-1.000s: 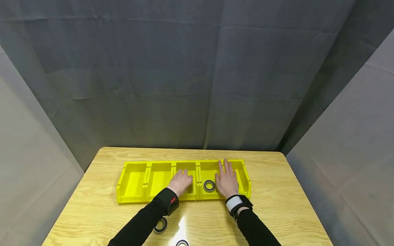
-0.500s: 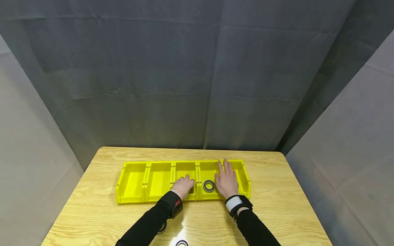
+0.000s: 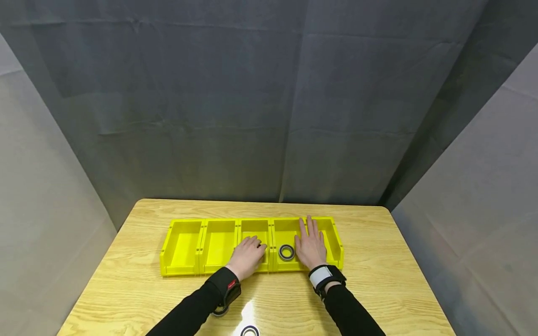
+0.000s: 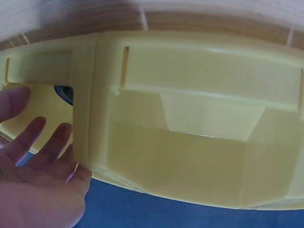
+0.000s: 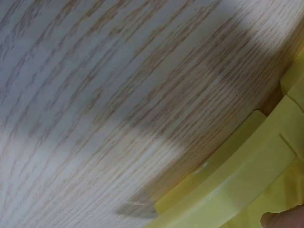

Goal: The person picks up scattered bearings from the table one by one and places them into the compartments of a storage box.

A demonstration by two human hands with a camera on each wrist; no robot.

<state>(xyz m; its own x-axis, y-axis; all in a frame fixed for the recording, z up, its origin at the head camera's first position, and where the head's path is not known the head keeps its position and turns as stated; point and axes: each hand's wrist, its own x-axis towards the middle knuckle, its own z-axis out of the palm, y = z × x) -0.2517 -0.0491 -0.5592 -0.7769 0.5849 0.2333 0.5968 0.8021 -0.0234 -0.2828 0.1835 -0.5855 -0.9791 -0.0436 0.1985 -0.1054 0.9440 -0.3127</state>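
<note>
My left hand (image 3: 247, 257) is over the middle compartment of a row of yellow bins (image 3: 180, 271), fingers apart and loosely bent in the left wrist view. Beyond those fingers, partly hidden by the bin wall, a dark ring-shaped bearing (image 4: 61, 92) lies in the compartment. My right hand (image 3: 311, 248) rests with straight fingers over the divider between the two rightmost compartments. Another ball bearing (image 3: 286, 252) lies flat just left of its thumb. Only a fingertip (image 5: 280, 219) of that hand shows in the right wrist view.
On the wooden table (image 3: 378, 289) in front of the bins, one bearing (image 3: 250, 331) lies at the bottom edge of the view. Another bearing (image 3: 220, 311) is mostly covered by the left wrist. A grey curtain (image 3: 210, 116) hangs behind the table.
My left hand dipped toward the front of the middle compartment, then drew back a little to the left with its fingers more spread. My right hand stays in place.
</note>
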